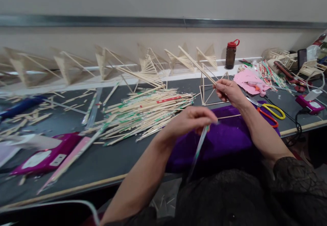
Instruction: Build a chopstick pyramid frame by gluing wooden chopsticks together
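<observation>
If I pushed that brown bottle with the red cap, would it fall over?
Perhaps. The bottle stands upright, tall and narrow, so a push near its cap might tip it. Lying down, its round sides would probably roll.

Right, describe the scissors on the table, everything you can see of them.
The scissors lie flat on the dark table, at the right edge of the purple cloth. One handle loop is yellow, the other red-orange; the metal blades look shut and point left, toward the right hand, which does not touch them.
</observation>
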A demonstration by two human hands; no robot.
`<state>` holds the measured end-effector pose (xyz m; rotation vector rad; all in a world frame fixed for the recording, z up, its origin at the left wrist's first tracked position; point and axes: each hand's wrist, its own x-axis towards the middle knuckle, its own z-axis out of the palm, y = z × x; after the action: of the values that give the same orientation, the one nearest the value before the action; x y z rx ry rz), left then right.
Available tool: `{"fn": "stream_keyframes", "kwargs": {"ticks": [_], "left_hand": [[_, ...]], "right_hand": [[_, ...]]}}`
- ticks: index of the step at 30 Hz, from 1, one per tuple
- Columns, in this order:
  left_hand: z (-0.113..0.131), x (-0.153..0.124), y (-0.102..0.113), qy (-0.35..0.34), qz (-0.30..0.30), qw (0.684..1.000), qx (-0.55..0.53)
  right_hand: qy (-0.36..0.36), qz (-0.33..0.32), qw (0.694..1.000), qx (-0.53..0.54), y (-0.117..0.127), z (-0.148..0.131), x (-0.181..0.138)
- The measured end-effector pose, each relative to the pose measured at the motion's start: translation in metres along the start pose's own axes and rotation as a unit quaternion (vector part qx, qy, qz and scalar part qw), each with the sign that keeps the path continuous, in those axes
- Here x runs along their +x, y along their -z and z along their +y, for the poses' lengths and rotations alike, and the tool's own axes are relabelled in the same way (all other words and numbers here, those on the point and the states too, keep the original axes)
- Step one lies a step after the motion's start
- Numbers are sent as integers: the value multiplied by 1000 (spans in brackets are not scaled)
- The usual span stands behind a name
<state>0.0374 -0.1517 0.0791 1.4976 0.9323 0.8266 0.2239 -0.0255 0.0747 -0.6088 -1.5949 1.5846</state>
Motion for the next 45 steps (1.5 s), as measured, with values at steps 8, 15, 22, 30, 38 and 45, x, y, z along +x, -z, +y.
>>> {"fn": "stream_keyframes", "kwargs": {"ticks": [8, 15, 22, 30, 38, 45], "left_hand": [[15, -73, -9, 36, -218, 951, 215], [6, 29, 21, 1, 277, 959, 62], [-13, 85, 17, -73, 380, 895, -221], [-28, 76, 35, -24, 413, 864, -288], [-33, 77, 39, -37, 435, 858, -270], [-32, 75, 39, -22, 434, 861, -264]], "right_hand": [[-21, -85, 996, -33, -13, -2, -9], [-34, -25, 996, -78, -14, 5, -3], [-29, 6, 984, -177, -12, 10, 4], [-93, 25, 985, -143, -6, 3, 3], [-108, -16, 976, -191, -1, 4, 3], [-95, -22, 966, -238, -6, 0, 0]]}}
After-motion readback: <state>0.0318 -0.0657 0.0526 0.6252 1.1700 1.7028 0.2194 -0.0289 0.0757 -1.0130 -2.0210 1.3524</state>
